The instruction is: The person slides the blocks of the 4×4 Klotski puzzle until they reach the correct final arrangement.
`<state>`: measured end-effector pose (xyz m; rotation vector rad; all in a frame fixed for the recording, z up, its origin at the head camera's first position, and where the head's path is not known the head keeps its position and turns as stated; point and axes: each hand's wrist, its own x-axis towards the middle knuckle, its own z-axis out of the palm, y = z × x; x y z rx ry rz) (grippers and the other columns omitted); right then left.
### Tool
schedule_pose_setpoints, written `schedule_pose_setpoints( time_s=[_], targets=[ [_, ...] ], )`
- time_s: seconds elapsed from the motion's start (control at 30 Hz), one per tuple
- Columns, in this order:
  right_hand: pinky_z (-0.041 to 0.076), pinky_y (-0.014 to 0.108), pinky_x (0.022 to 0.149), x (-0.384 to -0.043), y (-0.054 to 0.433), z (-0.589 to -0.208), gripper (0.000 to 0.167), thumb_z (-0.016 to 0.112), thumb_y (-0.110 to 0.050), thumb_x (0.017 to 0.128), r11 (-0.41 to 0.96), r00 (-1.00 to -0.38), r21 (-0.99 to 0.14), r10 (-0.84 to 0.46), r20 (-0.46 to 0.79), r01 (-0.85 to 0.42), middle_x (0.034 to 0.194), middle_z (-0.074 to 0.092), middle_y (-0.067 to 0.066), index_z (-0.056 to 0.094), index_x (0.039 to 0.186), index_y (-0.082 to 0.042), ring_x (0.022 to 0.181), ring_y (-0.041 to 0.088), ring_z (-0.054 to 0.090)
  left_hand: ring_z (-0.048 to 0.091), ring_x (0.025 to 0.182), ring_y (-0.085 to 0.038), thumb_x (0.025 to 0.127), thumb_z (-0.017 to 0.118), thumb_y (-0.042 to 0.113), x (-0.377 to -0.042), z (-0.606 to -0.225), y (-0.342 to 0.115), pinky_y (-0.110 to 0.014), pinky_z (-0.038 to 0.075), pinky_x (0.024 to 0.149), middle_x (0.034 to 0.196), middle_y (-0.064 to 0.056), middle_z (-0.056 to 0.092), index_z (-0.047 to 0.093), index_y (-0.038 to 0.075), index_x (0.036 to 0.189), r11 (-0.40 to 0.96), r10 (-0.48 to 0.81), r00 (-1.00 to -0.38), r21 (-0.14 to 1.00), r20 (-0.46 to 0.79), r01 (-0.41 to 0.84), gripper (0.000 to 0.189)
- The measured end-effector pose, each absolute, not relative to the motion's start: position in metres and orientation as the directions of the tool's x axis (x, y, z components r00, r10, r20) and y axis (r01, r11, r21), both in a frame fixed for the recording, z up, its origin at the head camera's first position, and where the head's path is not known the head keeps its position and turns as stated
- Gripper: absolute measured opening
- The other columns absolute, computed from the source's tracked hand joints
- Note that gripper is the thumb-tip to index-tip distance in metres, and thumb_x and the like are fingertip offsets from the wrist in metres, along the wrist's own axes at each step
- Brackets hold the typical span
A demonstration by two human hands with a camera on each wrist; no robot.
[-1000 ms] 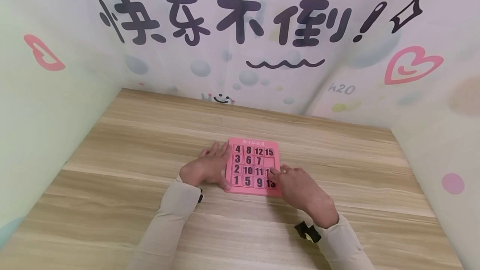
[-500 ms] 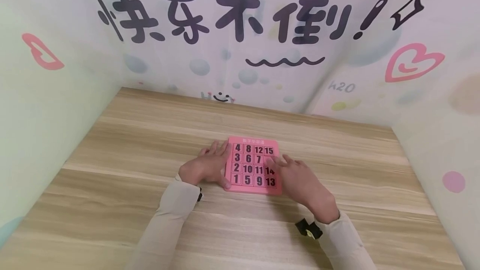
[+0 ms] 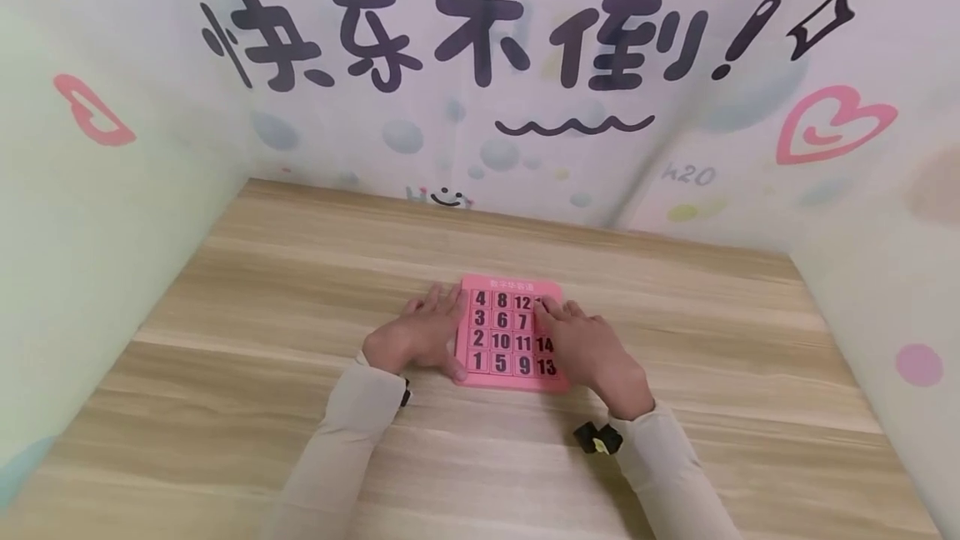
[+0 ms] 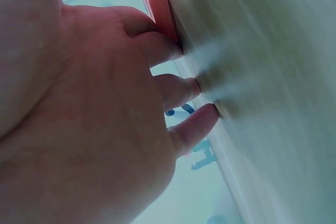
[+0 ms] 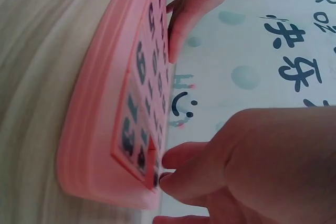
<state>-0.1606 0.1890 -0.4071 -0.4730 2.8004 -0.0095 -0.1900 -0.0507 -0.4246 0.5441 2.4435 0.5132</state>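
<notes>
A pink sliding number puzzle (image 3: pixel 501 382) lies on the wooden table in the head view, its numbered tiles in rows. My left hand (image 3: pixel 416 332) rests along its left edge, thumb at the near left corner. In the left wrist view, several fingers (image 4: pixel 193 127) of that hand reach down to the table beside the pink side wall (image 4: pixel 156 3). My right hand (image 3: pixel 588 348) reaches in from the right, a fingertip touching the far right tile, mostly hidden beneath it. The right wrist view shows a gap (image 5: pixel 151 167) between tiles near that fingertip.
The wood-grain table (image 3: pixel 300 273) surrounds the puzzle. A printed cloth backdrop (image 3: pixel 465 148) with large black characters and a smiley stands behind it, with pale walls left and right. A black strap piece (image 3: pixel 598 438) sits at my right wrist.
My right fingertip has moved away from me along the right column, from the 14 tile past the gap to the 15 tile. The left hand stays at the puzzle's left edge.
</notes>
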Motion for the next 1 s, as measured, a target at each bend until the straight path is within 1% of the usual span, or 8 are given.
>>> schedule_pose_setpoints(
  time_s=[0.13,0.27,0.33,0.53,0.83,1.0],
  targets=[
    [0.04,0.062,0.107,-0.1631,0.191,-0.4066,0.059,0.037,0.006,0.097,0.941,-0.899,-0.039,-0.333,-0.284,-0.336,0.161,0.03,0.013,0.036,0.154,-0.008,0.142,0.043,0.036,-0.015,0.152,-0.031,0.076,0.082,0.041,-0.1911,-0.4228,-0.0483,-0.049,-0.002,0.124,0.166,-0.007,-0.009,0.001,0.008,0.159,0.843,0.486,-0.753,0.465,-0.443,0.271,0.121],
    [0.042,0.06,0.105,-0.1643,0.1937,-0.4078,0.057,0.036,0.005,0.098,0.941,-0.901,-0.033,-0.331,-0.281,-0.336,0.161,0.031,0.013,0.037,0.153,-0.008,0.14,0.043,0.039,-0.015,0.152,-0.031,0.075,0.083,0.04,-0.1923,-0.4214,-0.0464,-0.049,-0.002,0.124,0.166,-0.006,-0.008,0.002,0.009,0.159,0.84,0.487,-0.755,0.471,-0.438,0.269,0.121],
    [0.043,0.06,0.105,-0.1643,0.1944,-0.4094,0.057,0.035,0.005,0.098,0.942,-0.9,-0.036,-0.33,-0.285,-0.334,0.161,0.031,0.012,0.037,0.153,-0.009,0.14,0.043,0.04,-0.015,0.152,-0.03,0.075,0.083,0.04,-0.1924,-0.4219,-0.0462,-0.048,-0.003,0.124,0.166,-0.005,-0.008,0.002,0.009,0.159,0.843,0.482,-0.753,0.472,-0.448,0.259,0.121],
    [0.043,0.06,0.105,-0.1646,0.1924,-0.4134,0.058,0.033,0.005,0.098,0.938,-0.893,-0.048,-0.342,-0.292,-0.343,0.161,0.031,0.011,0.036,0.154,-0.01,0.139,0.043,0.041,-0.014,0.152,-0.032,0.074,0.084,0.041,-0.1906,-0.4244,-0.0491,-0.049,-0.002,0.124,0.166,-0.009,-0.007,0.002,0.006,0.159,0.852,0.473,-0.756,0.455,-0.453,0.26,0.123],
    [0.044,0.057,0.105,-0.1639,0.1888,-0.411,0.058,0.036,0.005,0.097,0.928,-0.883,-0.052,-0.367,-0.293,-0.368,0.16,0.033,0.011,0.04,0.152,-0.012,0.136,0.042,0.045,-0.013,0.152,-0.033,0.075,0.084,0.037,-0.1887,-0.4212,-0.0518,-0.049,-0.002,0.124,0.167,-0.01,-0.005,0.003,0.006,0.159,0.856,0.461,-0.762,0.455,-0.454,0.247,0.121],
    [0.042,0.057,0.107,-0.1626,0.1909,-0.4073,0.059,0.035,0.005,0.097,0.936,-0.879,-0.053,-0.346,-0.327,-0.349,0.16,0.032,0.011,0.041,0.152,-0.014,0.137,0.042,0.044,-0.013,0.152,-0.033,0.076,0.083,0.038,-0.1893,-0.4189,-0.0495,-0.049,-0.003,0.124,0.166,-0.009,-0.006,0.002,0.006,0.159,0.849,0.475,-0.752,0.461,-0.457,0.257,0.12]
  ],
)
